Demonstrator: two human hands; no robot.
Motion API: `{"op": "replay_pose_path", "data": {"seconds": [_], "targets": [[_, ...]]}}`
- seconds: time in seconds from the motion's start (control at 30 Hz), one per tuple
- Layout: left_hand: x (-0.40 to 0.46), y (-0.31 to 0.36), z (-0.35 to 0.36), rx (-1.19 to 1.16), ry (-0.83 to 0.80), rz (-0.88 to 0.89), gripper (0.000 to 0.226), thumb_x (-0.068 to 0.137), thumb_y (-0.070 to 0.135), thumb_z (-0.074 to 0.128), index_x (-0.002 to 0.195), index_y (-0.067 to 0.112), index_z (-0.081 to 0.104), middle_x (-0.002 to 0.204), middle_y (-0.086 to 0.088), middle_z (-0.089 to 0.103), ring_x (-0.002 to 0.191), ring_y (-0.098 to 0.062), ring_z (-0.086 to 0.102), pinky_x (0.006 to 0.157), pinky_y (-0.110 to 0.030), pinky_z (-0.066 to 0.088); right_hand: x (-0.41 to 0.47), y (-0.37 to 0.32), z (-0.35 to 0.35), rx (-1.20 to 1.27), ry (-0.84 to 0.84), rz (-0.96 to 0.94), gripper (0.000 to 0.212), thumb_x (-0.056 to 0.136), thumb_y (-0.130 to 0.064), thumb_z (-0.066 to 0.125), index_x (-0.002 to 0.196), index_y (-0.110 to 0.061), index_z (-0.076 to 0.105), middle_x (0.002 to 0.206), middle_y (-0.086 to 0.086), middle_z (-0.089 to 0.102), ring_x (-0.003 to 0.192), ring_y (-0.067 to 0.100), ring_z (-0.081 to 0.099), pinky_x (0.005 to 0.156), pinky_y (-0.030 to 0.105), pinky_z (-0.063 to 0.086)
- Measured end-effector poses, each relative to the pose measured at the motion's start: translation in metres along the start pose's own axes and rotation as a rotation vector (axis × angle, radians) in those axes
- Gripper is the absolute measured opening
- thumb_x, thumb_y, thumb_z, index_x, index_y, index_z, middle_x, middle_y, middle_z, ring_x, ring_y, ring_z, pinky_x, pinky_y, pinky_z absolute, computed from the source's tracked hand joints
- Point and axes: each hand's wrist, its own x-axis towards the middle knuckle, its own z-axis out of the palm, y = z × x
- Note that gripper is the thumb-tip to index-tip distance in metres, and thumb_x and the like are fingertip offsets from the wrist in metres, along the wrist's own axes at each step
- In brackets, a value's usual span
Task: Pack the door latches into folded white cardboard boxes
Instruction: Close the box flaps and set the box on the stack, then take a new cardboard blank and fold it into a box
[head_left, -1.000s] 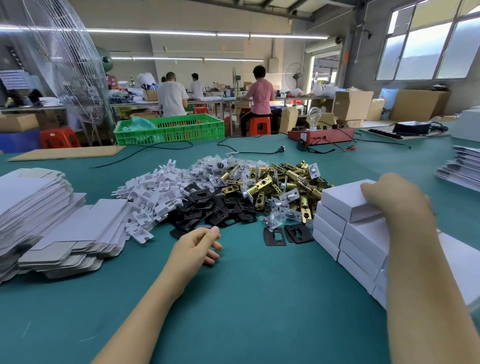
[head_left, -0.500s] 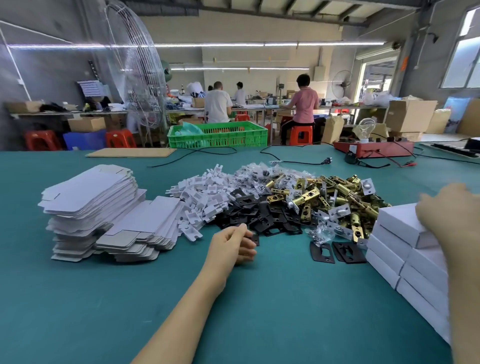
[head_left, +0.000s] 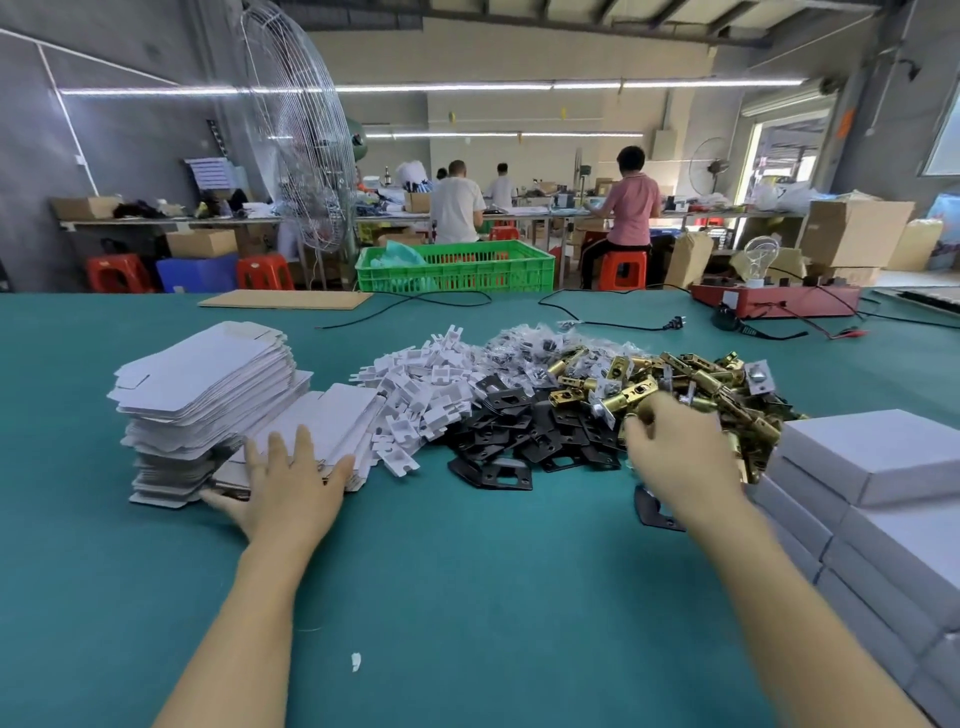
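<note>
My left hand (head_left: 283, 488) lies with straight, spread fingers on the low slanted stack of flat white box blanks (head_left: 337, 410). A taller stack of blanks (head_left: 202, 384) stands just left of it. My right hand (head_left: 680, 452) is over the pile of brass door latches (head_left: 691, 379), its fingers bent down among them and blurred, so any hold is unclear. Black strike plates (head_left: 519, 436) and white plastic inserts (head_left: 415, 395) are heaped between my hands. Folded white boxes (head_left: 878, 457) are stacked at the right.
Small bagged parts (head_left: 524, 343) lie behind the piles. Black cables (head_left: 613, 325), a cardboard sheet (head_left: 285, 300), a green crate (head_left: 457, 267) and a red device with a bulb (head_left: 774, 299) sit at the far edge of the green table (head_left: 467, 597). People work at benches beyond.
My left hand moved left from the black plates onto the flat blanks and spread out. My right hand left the stacked boxes and went to the latch pile. The view turned left.
</note>
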Motion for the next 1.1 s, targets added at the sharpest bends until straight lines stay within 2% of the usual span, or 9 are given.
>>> {"op": "replay_pose_path", "data": {"seconds": [0.13,0.33,0.43,0.5,0.6,0.7,0.8,0.93,1.1], "targets": [[-0.003,0.006,-0.003,0.114,0.116,-0.015,0.058,0.097,0.064,0.027,0.136,0.027,0.049,0.148,-0.001,0.042,0.149,-0.024,0.008,0.106,-0.076,0.001,-0.013,0.017,0.042,-0.036,-0.106,0.027,0.017,0.097,-0.021,0.043,0.097,-0.011,0.057,0.085,0.005,0.062,0.077,0.022,0.057,0.063,0.033,0.045],[-0.006,0.013,-0.006,0.064,0.273,0.087,0.038,0.105,0.037,0.034,0.108,0.018,0.066,0.112,-0.01,0.062,0.119,-0.029,0.049,0.113,-0.061,0.018,-0.022,0.031,0.061,-0.03,-0.023,0.001,0.021,0.095,-0.015,0.045,0.097,-0.01,0.065,0.087,0.004,0.062,0.088,0.023,0.052,0.071,0.033,0.041],[-0.012,0.019,-0.011,-0.31,0.519,0.164,0.052,0.102,0.039,0.035,0.082,0.0,0.062,0.068,-0.021,0.06,0.068,-0.038,0.053,0.073,-0.046,0.039,-0.023,0.029,0.061,0.052,0.082,-0.046,0.018,0.095,-0.011,0.05,0.102,-0.007,0.066,0.091,0.006,0.065,0.091,0.025,0.053,0.069,0.031,0.037],[-0.022,0.033,-0.017,-0.588,0.61,0.234,0.047,0.102,0.035,0.04,0.067,0.004,0.045,0.049,-0.012,0.044,0.053,-0.033,0.04,0.054,-0.036,0.026,-0.027,0.022,0.06,0.157,0.132,-0.095,0.017,0.095,-0.01,0.053,0.102,-0.007,0.067,0.09,0.004,0.065,0.09,0.023,0.055,0.071,0.027,0.036],[-0.04,0.067,-0.01,-0.93,0.455,0.125,0.047,0.105,0.031,0.043,0.064,0.008,0.042,0.056,-0.002,0.044,0.062,-0.029,0.043,0.055,-0.037,0.029,-0.036,0.001,0.06,0.429,0.179,-0.123,0.012,0.095,-0.016,0.056,0.101,-0.013,0.066,0.084,-0.006,0.062,0.078,0.007,0.057,0.067,0.018,0.039],[-0.061,0.098,0.008,-1.438,0.04,-0.131,0.036,0.104,0.034,0.046,0.076,0.017,0.061,0.08,0.003,0.066,0.082,-0.02,0.062,0.069,-0.03,0.048,-0.046,-0.02,0.062,0.674,0.093,-0.089,0.019,0.094,-0.027,0.059,0.111,-0.019,0.059,0.088,-0.01,0.061,0.081,-0.002,0.058,0.064,0.008,0.043],[-0.082,0.117,0.019,-1.637,-0.298,-0.282,0.03,0.103,0.03,0.05,0.087,0.01,0.066,0.076,-0.004,0.074,0.064,-0.018,0.069,0.06,-0.03,0.055,-0.053,-0.031,0.064,0.829,-0.146,-0.014,0.048,0.086,-0.054,0.06,0.125,-0.029,0.046,0.112,-0.012,0.056,0.097,-0.003,0.056,0.076,0.01,0.045],[-0.097,0.125,0.015,-1.839,-0.68,-0.178,0.037,0.102,0.035,0.047,0.109,0.006,0.068,0.101,-0.012,0.076,0.083,-0.024,0.075,0.062,-0.034,0.06,-0.051,-0.03,0.068,0.78,-0.167,0.063,0.069,0.082,-0.056,0.06,0.138,-0.02,0.042,0.128,-0.013,0.041,0.124,0.011,0.045,0.104,0.037,0.041],[-0.105,0.127,0.017,-1.596,-0.666,0.152,0.026,0.104,0.012,0.043,0.115,0.015,0.066,0.112,-0.009,0.073,0.089,-0.018,0.07,0.075,-0.037,0.059,-0.039,-0.017,0.065,0.64,-0.047,0.003,0.063,0.086,-0.044,0.065,0.138,-0.019,0.039,0.143,-0.004,0.034,0.123,0.005,0.035,0.097,0.017,0.028]]}}
